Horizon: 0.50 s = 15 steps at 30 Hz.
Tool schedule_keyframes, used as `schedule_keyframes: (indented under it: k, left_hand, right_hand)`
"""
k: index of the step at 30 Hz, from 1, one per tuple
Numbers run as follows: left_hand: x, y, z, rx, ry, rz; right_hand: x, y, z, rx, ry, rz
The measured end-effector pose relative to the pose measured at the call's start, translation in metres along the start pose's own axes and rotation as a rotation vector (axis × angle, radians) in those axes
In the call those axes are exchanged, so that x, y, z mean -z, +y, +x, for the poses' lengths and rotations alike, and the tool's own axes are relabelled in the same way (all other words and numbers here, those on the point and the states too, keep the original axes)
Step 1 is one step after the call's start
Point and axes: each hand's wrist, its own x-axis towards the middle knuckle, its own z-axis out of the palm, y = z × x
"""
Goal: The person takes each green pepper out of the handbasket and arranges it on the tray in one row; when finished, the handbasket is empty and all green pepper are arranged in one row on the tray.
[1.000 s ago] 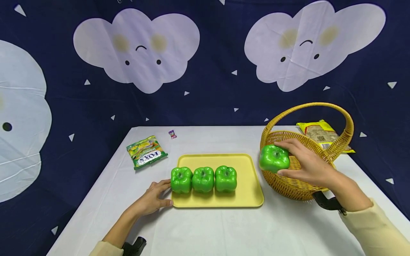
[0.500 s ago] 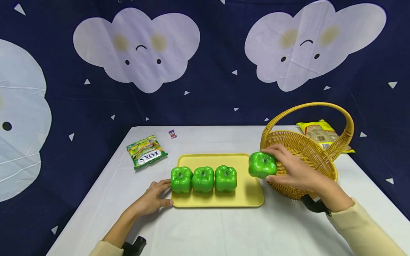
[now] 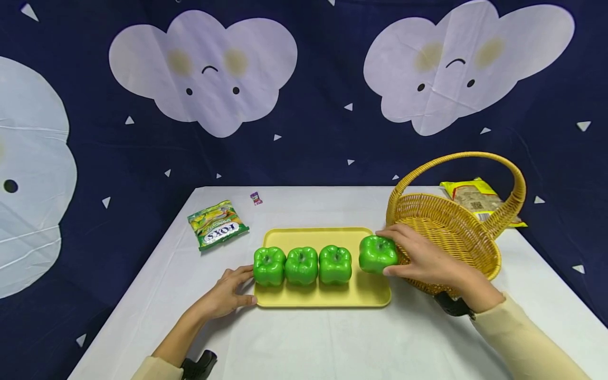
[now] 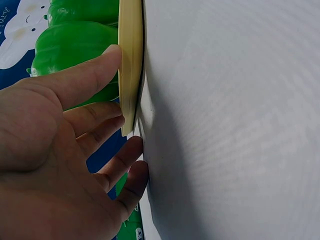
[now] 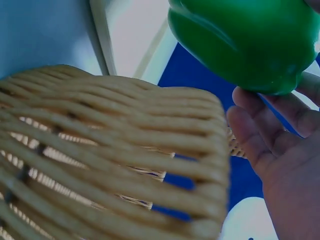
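My right hand (image 3: pixel 423 258) grips a green bell pepper (image 3: pixel 377 254), thumb at its near side and fingers at its far side. That pepper hangs over the right end of the yellow tray (image 3: pixel 368 295). In a row on the tray stand three more green bell peppers: a left one (image 3: pixel 269 266), a middle one (image 3: pixel 301 266) and a right one (image 3: pixel 335 265). At the tray's left edge rests my left hand (image 3: pixel 225 296), fingers loosely extended. In the left wrist view its thumb touches the tray rim (image 4: pixel 131 75). The right wrist view shows the held pepper (image 5: pixel 250 40) above the fingers.
A wicker basket (image 3: pixel 491 258) with a tall handle stands right of the tray, partly behind my right hand. Behind it lies a yellow bag (image 3: pixel 475 198). A green Fox's candy bag (image 3: pixel 218 224) and a small purple wrapped sweet (image 3: pixel 256 198) lie at the back left.
My right hand has carried the green pepper left and slightly nearer, from over the basket to over the tray's right end. The left hand and the three peppers have stayed put.
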Motion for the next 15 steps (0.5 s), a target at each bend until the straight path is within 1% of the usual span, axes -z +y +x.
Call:
schedule_keyframes:
  k: [15]
  left_hand:
    - [0.000,-0.001,0.000,-0.009,0.000,0.008]
  right_hand:
    - [-0.014,0.005,0.003,-0.029,-0.067,-0.004]
